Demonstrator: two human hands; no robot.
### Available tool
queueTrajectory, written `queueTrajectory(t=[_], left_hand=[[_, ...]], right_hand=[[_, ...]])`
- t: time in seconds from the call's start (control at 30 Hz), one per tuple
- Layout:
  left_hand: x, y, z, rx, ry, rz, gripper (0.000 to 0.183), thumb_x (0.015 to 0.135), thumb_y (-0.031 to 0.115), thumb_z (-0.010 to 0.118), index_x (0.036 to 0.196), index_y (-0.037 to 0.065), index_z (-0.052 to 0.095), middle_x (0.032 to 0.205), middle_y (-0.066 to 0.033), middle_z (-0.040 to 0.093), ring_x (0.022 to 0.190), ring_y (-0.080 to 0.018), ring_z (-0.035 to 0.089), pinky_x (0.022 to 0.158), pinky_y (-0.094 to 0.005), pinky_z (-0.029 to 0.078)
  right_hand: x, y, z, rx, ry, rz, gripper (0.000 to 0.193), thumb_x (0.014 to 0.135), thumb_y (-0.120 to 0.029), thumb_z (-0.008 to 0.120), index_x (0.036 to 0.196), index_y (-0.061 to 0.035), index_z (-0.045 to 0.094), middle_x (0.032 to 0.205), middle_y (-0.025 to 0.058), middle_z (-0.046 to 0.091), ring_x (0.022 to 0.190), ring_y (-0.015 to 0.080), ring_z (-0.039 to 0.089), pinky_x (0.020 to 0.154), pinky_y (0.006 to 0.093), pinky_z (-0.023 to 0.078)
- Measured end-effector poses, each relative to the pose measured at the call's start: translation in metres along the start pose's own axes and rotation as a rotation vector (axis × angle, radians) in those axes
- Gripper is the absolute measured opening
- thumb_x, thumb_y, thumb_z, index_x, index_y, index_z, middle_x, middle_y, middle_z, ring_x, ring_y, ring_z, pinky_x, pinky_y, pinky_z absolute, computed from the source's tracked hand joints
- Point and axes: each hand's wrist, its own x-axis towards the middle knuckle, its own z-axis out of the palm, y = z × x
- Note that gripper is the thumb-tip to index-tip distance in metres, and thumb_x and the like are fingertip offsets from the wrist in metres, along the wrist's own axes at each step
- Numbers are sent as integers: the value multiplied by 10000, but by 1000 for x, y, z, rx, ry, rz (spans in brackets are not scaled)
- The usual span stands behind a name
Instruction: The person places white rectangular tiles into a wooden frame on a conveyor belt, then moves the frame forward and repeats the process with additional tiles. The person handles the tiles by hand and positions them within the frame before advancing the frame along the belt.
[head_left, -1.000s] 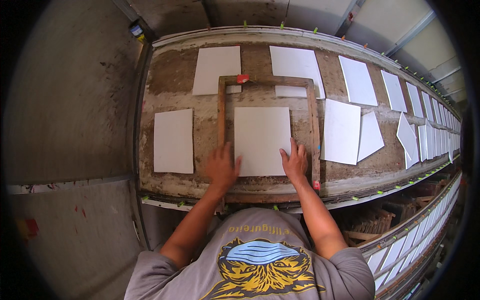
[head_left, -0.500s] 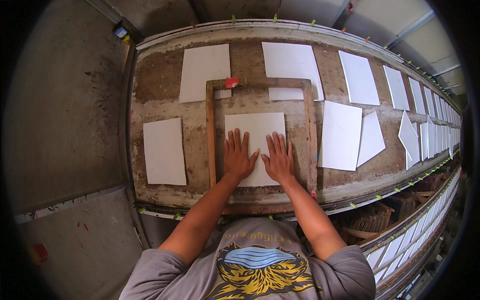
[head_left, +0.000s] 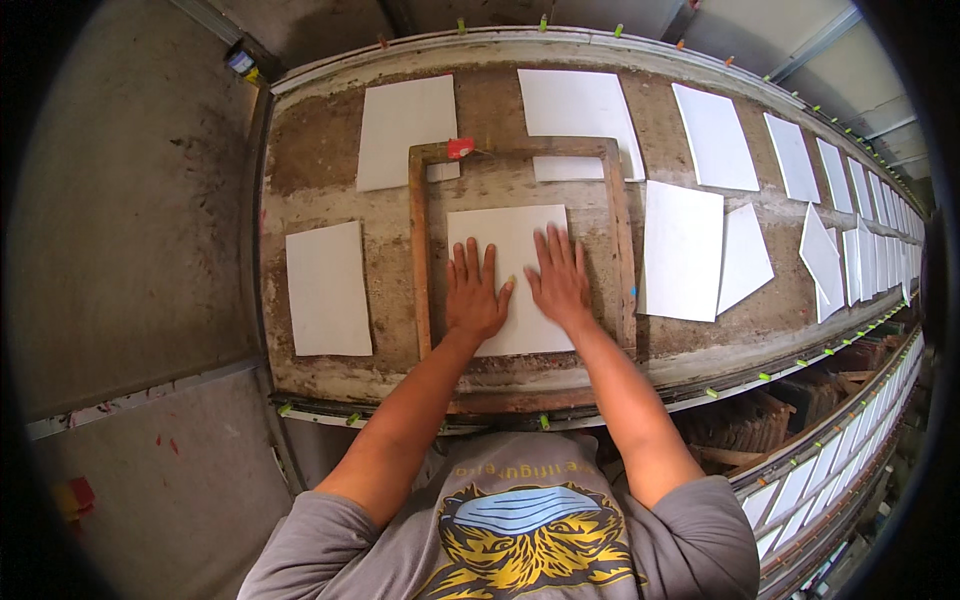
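A white sheet (head_left: 500, 225) lies flat inside a wooden frame (head_left: 423, 260) on the long, stained table. My left hand (head_left: 476, 297) rests palm down on the sheet's left half, its fingers stretched out. On the right half, my right hand (head_left: 558, 280) lies flat too, tilted slightly inward, with fingertips near the top right corner. Both hands are open and grip nothing. A red patch (head_left: 460, 148) sits on the frame's far bar. That far bar overlaps two more white sheets behind it. Whether mesh spans the frame, I cannot tell.
Several white sheets (head_left: 683, 250) lie in two rows along the table (head_left: 390, 220), which curves off to the right. Green clips (head_left: 544, 421) line its edges. A wall (head_left: 140, 200) stands at the left. Stacked wooden frames (head_left: 745, 425) sit below at the lower right.
My right hand has slid farther up the sheet, toward its far edge. The left hand stays at about the same spot. The whole table appears slightly higher in the view.
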Motion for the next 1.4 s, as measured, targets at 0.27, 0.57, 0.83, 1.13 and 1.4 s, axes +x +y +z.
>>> queueTrajectory(t=[0.27,0.57,0.83,1.13,1.4], left_hand=[[-3,-2,4,-15,-1,6,732,1054,482,405,1611,34,246,1689,-246,103,1565,-433,70,1262,-548,99],[-7,0,1,-41,42,11,716,1065,433,397,1587,-33,247,1670,-266,160,1565,-409,109,1266,-519,120],[-34,8,13,-129,72,-27,661,1070,326,422,1570,-71,251,1660,-269,192,1559,-399,158,1262,-513,155],[-32,11,15,-163,13,-52,653,1075,295,394,1582,-67,199,1677,-261,126,1569,-399,84,1277,-504,96],[-36,5,16,-138,64,-23,457,1062,266,453,1403,-33,399,1645,-298,188,1553,-441,126,1251,-566,149]], right_hand=[[-82,-3,-21,15,-201,-168,653,1038,-385,502,1608,-134,308,1674,139,258,1558,309,205,1258,517,156],[56,7,5,8,42,-11,640,1057,-390,443,1614,-122,280,1682,143,238,1561,315,194,1270,513,121],[19,-29,4,-42,-114,-313,580,1072,-388,402,1615,-211,301,1685,54,263,1555,298,213,1263,512,176],[118,-58,21,-43,-62,-386,583,1076,-397,381,1613,-185,299,1681,33,278,1558,270,211,1264,512,180],[90,-43,6,39,-241,-435,627,1067,-440,406,1610,-143,301,1681,92,267,1565,265,195,1270,492,162]])
